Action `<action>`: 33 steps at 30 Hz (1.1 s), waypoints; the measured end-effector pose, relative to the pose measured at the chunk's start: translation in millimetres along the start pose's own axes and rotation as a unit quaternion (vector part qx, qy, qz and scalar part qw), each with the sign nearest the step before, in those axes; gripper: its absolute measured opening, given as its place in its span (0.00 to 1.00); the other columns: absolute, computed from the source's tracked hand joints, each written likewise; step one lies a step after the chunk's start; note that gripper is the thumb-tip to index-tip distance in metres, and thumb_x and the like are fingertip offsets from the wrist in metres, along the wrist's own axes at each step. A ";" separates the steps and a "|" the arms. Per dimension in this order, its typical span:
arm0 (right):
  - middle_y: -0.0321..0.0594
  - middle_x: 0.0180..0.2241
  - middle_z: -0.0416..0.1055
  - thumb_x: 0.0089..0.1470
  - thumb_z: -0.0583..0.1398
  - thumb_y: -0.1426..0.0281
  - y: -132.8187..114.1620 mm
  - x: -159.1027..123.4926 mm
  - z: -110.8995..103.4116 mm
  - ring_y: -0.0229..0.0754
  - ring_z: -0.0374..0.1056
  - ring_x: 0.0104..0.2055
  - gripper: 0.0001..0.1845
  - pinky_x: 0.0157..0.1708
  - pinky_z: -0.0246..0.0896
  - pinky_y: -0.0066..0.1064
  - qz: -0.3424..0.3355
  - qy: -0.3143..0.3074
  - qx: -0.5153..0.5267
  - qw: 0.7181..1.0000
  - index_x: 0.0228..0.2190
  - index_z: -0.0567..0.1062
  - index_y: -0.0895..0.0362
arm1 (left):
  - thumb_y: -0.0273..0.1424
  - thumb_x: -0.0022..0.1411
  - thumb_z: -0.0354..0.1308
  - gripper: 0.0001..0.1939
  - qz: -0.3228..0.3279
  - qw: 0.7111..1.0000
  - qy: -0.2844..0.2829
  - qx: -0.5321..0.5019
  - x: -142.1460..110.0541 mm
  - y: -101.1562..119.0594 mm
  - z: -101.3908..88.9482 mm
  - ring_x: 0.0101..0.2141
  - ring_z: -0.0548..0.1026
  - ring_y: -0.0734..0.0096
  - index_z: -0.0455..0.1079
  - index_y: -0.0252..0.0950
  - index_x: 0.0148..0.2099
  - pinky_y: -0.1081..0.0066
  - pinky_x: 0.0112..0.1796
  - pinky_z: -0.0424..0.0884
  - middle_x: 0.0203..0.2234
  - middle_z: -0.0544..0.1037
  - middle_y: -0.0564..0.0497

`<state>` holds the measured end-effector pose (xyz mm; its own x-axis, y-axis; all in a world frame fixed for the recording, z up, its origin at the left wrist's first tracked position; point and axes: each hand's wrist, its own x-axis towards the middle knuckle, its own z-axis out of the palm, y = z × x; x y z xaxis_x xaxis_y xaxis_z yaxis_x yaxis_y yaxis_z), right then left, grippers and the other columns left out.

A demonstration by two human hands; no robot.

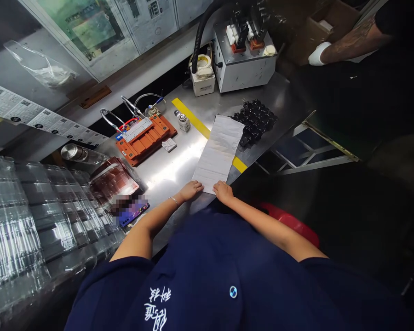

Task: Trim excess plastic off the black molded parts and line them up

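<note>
Nearest, both hands rest on the near end of a white sheet (219, 151) lying on the steel bench (165, 172): the left hand (190, 189) lies flat, fingers loosely spread on the near left corner, and the right hand (223, 191) presses the near right corner, fingers curled down on the paper. The sheet runs away from the bench's near edge, crossing a yellow tape line (193, 121). At the left stand stacks of clear plastic trays (27, 220). Farther left sits an orange fixture (145, 137); a black tray (255, 120) touches the sheet's far right. Beyond stands a grey metal box (244, 64). At far right, a co-worker's gloved hand (318, 54)
</note>
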<state>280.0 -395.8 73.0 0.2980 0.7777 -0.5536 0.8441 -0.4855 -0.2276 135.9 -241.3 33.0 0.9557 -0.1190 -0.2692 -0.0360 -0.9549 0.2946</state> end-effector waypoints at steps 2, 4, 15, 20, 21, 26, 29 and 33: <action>0.45 0.51 0.69 0.61 0.57 0.64 -2.8 -6.4 0.1 0.45 0.67 0.51 0.15 0.50 0.65 0.45 -0.024 0.003 -0.006 1.000 0.47 0.72 0.57 | 0.34 0.67 0.53 0.14 -0.002 1.000 -0.001 -0.006 -1.2 1.4 1.0 0.43 0.73 0.64 0.67 0.34 0.52 0.58 0.45 0.71 0.44 0.73 0.46; 0.45 0.52 0.68 0.61 0.58 0.64 -4.7 -9.4 -0.3 0.45 0.67 0.52 0.15 0.51 0.65 0.46 -0.038 0.000 -0.010 0.999 0.48 0.72 0.58 | 0.34 0.66 0.54 0.15 -0.007 1.000 -0.005 -0.012 0.1 0.8 0.3 0.44 0.73 0.64 0.67 0.34 0.52 0.57 0.46 0.71 0.46 0.73 0.45; 0.44 0.48 0.70 0.61 0.58 0.63 0.1 11.3 -9.1 0.43 0.69 0.47 0.16 0.46 0.69 0.42 0.033 0.001 -0.010 0.999 0.48 0.71 0.58 | 0.36 0.66 0.55 0.15 -0.055 0.997 -0.014 -0.043 32.7 -20.8 -16.2 0.43 0.74 0.65 0.69 0.34 0.51 0.59 0.43 0.74 0.46 0.74 0.45; 0.45 0.52 0.68 0.61 0.57 0.64 -5.8 3.1 -8.2 0.44 0.67 0.50 0.15 0.49 0.67 0.43 0.010 0.027 -0.037 0.999 0.48 0.71 0.57 | 0.36 0.66 0.55 0.15 -0.084 0.995 0.011 -0.043 38.4 -21.3 -14.5 0.45 0.74 0.64 0.68 0.34 0.51 0.58 0.44 0.73 0.47 0.73 0.45; 0.45 0.51 0.68 0.61 0.57 0.64 -7.0 1.4 -7.2 0.44 0.67 0.50 0.15 0.49 0.67 0.43 0.002 0.026 -0.041 0.999 0.48 0.71 0.57 | 0.36 0.66 0.55 0.15 -0.089 0.995 0.013 -0.040 37.8 -20.7 -13.4 0.44 0.74 0.64 0.69 0.34 0.51 0.58 0.44 0.73 0.47 0.73 0.45; 0.45 0.51 0.69 0.61 0.58 0.64 -8.7 0.7 -5.0 0.45 0.68 0.50 0.16 0.49 0.67 0.44 -0.021 0.019 -0.050 0.998 0.48 0.71 0.58 | 0.37 0.65 0.55 0.15 -0.070 0.997 0.015 -0.027 27.9 -16.2 -8.2 0.44 0.74 0.64 0.69 0.34 0.50 0.57 0.45 0.73 0.46 0.74 0.45; 0.45 0.51 0.69 0.61 0.58 0.64 -6.6 3.1 -8.0 0.45 0.67 0.50 0.16 0.50 0.66 0.44 -0.030 0.018 -0.048 0.998 0.48 0.71 0.57 | 0.37 0.65 0.55 0.15 -0.045 0.999 0.011 -0.017 19.9 -12.9 -6.6 0.45 0.74 0.63 0.69 0.34 0.51 0.57 0.45 0.73 0.46 0.74 0.45; 0.45 0.51 0.69 0.61 0.58 0.63 -0.3 2.9 -12.3 0.45 0.67 0.51 0.16 0.51 0.65 0.45 -0.049 0.018 -0.040 0.998 0.48 0.71 0.58 | 0.35 0.66 0.55 0.15 -0.027 1.000 0.004 -0.004 13.8 -8.0 -4.4 0.44 0.74 0.64 0.68 0.34 0.51 0.58 0.44 0.73 0.46 0.74 0.45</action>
<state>286.1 -388.5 81.3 0.2277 0.8343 -0.5021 0.9026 -0.3743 -0.2126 150.7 -234.1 31.0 0.9585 -0.0652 -0.2777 0.0181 -0.9577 0.2872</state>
